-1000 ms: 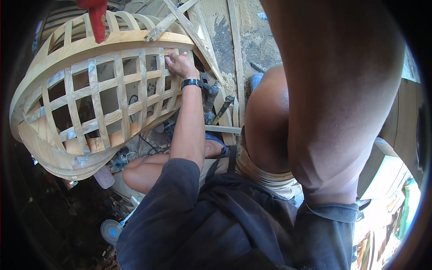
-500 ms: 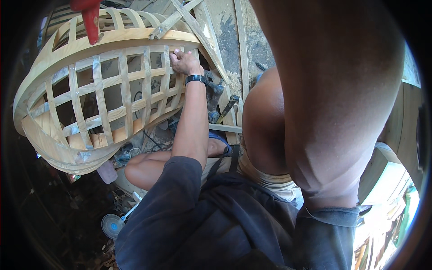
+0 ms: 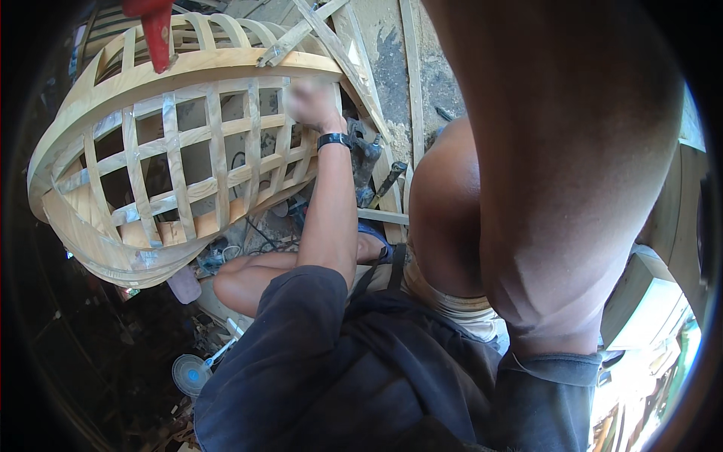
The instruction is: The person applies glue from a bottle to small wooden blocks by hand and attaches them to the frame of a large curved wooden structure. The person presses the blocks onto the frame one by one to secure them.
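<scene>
A curved wooden lattice frame [image 3: 175, 143], made of pale slats crossing inside a thick bent rim, fills the upper left. My left hand [image 3: 313, 105] is at its right end, just under the rim, against the slats. A dark watch band [image 3: 334, 140] circles that wrist. The fingers are blurred, so their grip does not show. On the right, my right forearm [image 3: 572, 173] rises close to the camera and runs out past the top edge, its hand outside the picture. A red tapered thing [image 3: 157, 38] hangs in front of the rim; its kind and upper end are hidden.
Loose wooden strips [image 3: 413, 83] lie beyond my bent knee [image 3: 446, 203]. A dark metal tool [image 3: 367, 154] is beside my left wrist. A small round fan [image 3: 191, 374] stands at lower left, and pale boards [image 3: 649, 297] are at the right.
The whole view has shifted slightly, moving the lattice frame a little right in the picture. My left hand stays at the same end of the frame but now looks blurred.
</scene>
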Demonstrator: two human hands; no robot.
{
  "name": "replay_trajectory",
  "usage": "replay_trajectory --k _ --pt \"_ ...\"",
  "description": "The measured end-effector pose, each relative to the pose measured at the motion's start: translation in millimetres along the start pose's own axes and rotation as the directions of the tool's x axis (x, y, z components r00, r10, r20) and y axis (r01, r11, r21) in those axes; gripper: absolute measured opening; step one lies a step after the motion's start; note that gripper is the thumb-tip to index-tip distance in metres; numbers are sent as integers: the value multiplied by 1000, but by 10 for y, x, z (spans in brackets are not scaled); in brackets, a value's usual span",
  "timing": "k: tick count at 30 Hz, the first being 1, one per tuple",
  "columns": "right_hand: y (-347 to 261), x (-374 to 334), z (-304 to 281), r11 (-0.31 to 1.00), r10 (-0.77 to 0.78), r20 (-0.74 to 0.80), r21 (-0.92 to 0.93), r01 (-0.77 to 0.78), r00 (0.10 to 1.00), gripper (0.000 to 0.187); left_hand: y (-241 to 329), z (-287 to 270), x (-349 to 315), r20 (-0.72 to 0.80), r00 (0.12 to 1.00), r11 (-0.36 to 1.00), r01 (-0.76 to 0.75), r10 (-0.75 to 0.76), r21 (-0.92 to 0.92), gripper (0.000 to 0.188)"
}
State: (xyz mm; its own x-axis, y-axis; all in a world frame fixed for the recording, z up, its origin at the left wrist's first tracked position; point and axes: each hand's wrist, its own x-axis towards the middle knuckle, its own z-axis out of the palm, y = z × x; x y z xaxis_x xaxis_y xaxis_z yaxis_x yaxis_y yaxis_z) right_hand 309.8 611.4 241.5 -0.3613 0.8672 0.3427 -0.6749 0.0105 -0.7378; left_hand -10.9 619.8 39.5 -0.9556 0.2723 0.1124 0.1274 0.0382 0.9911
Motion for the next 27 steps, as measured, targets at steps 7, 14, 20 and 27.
replay_trajectory --k 7,14,20,27 --pt "23 5 21 1000 5 3 5 -5 1000 49 -169 -61 92 -5 999 996 -53 53 -75 24" --pt "18 16 37 1000 1 7 12 -2 1000 49 -99 -12 118 -4 1000 994 3 -3 105 27" --pt "31 16 40 1000 -1 12 14 1 1000 50 -23 29 60 -27 999 997 -25 27 77 32" --pt "25 37 64 1000 -12 12 15 12 1000 50 -112 -35 133 64 998 1000 -14 13 14 35"
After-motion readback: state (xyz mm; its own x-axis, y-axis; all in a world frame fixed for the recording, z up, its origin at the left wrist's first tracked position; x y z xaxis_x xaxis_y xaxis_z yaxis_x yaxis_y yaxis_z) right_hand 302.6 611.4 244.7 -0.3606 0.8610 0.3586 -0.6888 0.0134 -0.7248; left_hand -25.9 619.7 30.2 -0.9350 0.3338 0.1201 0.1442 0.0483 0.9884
